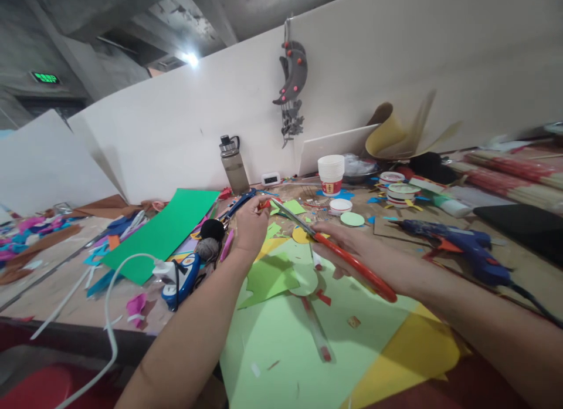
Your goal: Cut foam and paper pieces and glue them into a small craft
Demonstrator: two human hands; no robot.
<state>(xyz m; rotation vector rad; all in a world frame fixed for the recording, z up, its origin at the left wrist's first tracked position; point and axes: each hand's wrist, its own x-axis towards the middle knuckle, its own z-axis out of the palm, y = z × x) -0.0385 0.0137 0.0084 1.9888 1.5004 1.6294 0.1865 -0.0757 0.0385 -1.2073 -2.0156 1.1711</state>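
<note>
Closed fingers of my left hand [252, 226] pinch a small red piece [265, 204] above the littered table. My right hand [345, 244] is wrapped round a pair of scissors with red handles [358, 267], its blades pointing up and left towards the red piece. Below both hands lie pale green sheets [272, 344] over a yellow sheet [409, 350]. A brighter green scrap [270, 278] rests on top, beside a pale green round piece [304, 279]. A pen with a red end [315, 330] lies on the pale green sheet.
On the left are a green sheet [162, 236], a white cable [109, 315] and dark yarn balls [212, 229]. A bottle [235, 168] and stacked paper cups [331, 174] stand behind. A blue glue gun [457, 244] lies right, near a black pad [523, 227].
</note>
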